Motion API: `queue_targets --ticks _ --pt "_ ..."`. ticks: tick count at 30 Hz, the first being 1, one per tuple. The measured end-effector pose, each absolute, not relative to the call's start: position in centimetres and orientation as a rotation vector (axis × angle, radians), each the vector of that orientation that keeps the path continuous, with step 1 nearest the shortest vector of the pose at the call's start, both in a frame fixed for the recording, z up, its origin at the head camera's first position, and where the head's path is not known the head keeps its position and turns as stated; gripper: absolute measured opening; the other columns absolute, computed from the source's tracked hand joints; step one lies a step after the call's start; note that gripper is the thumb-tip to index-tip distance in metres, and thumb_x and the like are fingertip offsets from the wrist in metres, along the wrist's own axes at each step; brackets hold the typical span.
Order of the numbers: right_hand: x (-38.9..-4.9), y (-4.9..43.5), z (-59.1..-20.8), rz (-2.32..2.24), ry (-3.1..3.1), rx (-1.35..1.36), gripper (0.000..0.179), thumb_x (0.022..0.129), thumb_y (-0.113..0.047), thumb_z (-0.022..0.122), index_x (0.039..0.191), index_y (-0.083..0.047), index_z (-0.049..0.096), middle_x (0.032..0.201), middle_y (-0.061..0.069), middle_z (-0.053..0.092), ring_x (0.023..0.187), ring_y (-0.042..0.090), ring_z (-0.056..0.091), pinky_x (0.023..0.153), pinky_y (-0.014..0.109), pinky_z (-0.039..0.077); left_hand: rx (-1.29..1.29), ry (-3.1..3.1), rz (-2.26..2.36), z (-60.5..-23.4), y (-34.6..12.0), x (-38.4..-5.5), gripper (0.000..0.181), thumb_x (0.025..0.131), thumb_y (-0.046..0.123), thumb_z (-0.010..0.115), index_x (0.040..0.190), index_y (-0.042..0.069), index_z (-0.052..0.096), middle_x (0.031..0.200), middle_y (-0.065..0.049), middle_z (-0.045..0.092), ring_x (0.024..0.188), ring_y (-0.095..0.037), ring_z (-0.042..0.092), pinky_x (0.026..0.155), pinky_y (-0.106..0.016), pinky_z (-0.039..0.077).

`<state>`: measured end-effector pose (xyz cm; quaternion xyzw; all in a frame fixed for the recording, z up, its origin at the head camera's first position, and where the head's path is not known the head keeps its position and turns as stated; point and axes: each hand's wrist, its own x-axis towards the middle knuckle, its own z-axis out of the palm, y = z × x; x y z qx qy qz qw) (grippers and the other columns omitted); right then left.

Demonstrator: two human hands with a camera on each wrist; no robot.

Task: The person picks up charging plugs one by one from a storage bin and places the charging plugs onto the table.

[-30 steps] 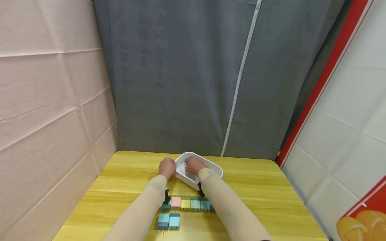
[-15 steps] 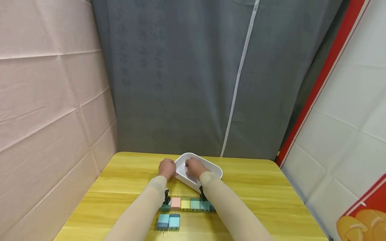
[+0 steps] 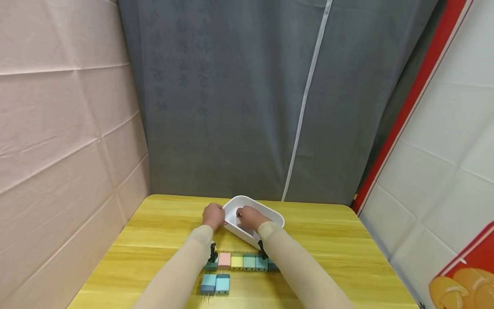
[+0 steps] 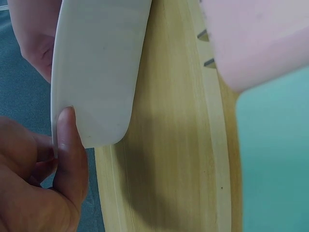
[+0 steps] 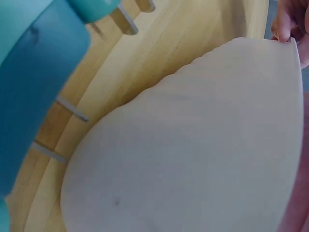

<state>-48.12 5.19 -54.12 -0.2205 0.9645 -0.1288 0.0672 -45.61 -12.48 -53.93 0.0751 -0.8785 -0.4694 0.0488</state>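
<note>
A: Head view: your left hand (image 3: pixel 214 216) is gripping the near-left rim of the white tub (image 3: pixel 275 216), fingers curled over its edge.

B: And the right hand (image 3: pixel 248 217)?

A: It is reaching inside the tub, pinching a small pale block (image 3: pixel 239 221). The coloured plugs (image 3: pixel 236 262) are lying on the desk (image 3: pixel 328 249) behind your wrists.

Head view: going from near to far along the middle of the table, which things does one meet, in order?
Two blue plugs side by side → a row of plugs, pink plug, yellow plug, two teal ones → the white tray, with the left hand on its left rim and the right hand inside it → the grey curtain.
</note>
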Motion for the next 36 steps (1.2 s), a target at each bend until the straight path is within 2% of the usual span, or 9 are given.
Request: queue_targets --ticks 10,22,30,36 --pt "-47.8 5.9 -54.1 -0.472 2.858 -0.649 0.034 0.103 -0.028 0.081 0.133 -0.013 0.077 0.104 -0.001 0.075 0.090 0.014 0.063 0.100 0.034 0.060 0.220 -2.706 -1.390 -54.1 -12.4 -45.9 0.030 0.100 0.001 0.057 0.116 -0.009 0.081 0.104 -0.026 0.078 0.056 -0.016 0.070 0.048 -0.022 0.059" --pt "-45.7 6.4 -51.8 -0.469 2.943 -0.815 0.043 0.098 -0.032 0.086 0.133 -0.011 0.075 0.109 0.002 0.074 0.090 0.014 0.061 0.101 0.034 0.062 0.257 -2.724 -1.398 -53.9 -12.4 -45.8 0.031 0.102 0.002 0.056 0.119 -0.009 0.080 0.108 -0.027 0.078 0.056 -0.016 0.070 0.048 -0.023 0.059" --pt "-44.1 7.4 -50.4 -0.492 2.981 -0.909 0.040 0.098 -0.032 0.085 0.131 -0.013 0.074 0.109 0.000 0.067 0.088 0.013 0.057 0.085 0.027 0.059 0.255 -2.725 -1.396 -54.1 -12.4 -45.8 0.031 0.102 0.002 0.057 0.119 -0.010 0.079 0.108 -0.026 0.078 0.056 -0.016 0.071 0.048 -0.024 0.060" --pt "-42.4 8.1 -49.5 -0.585 2.986 -0.941 0.040 0.097 -0.034 0.086 0.130 -0.015 0.073 0.108 -0.003 0.064 0.089 0.013 0.057 0.081 0.027 0.057 0.238 -2.708 -1.403 -54.1 -12.4 -45.9 0.031 0.101 0.002 0.057 0.119 -0.010 0.079 0.108 -0.027 0.078 0.056 -0.016 0.071 0.048 -0.024 0.060"
